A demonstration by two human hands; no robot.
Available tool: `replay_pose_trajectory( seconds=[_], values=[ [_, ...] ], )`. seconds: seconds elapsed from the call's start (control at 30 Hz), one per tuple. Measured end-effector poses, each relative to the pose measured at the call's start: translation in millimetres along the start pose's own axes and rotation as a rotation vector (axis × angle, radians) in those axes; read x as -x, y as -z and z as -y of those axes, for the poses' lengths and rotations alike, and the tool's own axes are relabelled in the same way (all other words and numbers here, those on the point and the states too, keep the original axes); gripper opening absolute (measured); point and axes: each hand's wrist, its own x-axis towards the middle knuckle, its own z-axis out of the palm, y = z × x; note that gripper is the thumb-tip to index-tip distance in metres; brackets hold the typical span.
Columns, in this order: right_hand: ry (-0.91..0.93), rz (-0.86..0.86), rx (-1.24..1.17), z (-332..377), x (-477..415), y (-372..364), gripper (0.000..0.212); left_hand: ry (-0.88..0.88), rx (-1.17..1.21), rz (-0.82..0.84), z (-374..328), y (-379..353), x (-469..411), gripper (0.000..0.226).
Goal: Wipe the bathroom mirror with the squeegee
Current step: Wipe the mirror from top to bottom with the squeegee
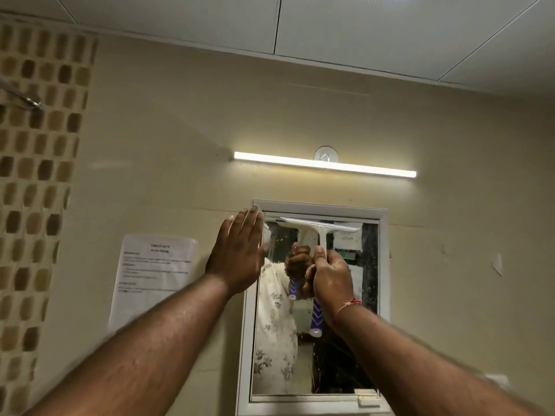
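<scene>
A white-framed mirror [371, 295] hangs on the beige wall, its glass speckled with drops. My right hand [330, 277] grips the purple-and-white handle of a white squeegee [321, 232], whose blade lies across the top of the glass. My left hand [237, 250] is flat and open, fingers together, against the mirror's upper left frame corner. The reflection shows the hand, the squeegee and a flowered garment.
A lit tube light [324, 165] is mounted above the mirror. A printed paper notice [153, 274] is stuck to the wall left of it. Brown mosaic tiles [36, 175] and a metal fitting [30, 100] are at far left. A small switch plate [497, 381] sits at right.
</scene>
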Motion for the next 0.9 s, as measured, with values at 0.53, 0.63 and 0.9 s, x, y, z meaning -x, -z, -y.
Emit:
replay_pose_trajectory(
  seconds=[0.53,0.63,0.9],
  values=[
    [0.022,-0.159,0.193,-13,-46,-38,0.029,0.066,0.365,-0.168,13,-45,-41,0.102],
    [0.031,-0.167,0.184,-17,-47,-44,0.028,0.081,0.410,-0.198,9,-52,-40,0.108],
    [0.094,-0.208,0.311,-20,-49,-56,0.030,0.059,0.430,-0.236,9,-62,-39,0.106]
  ],
)
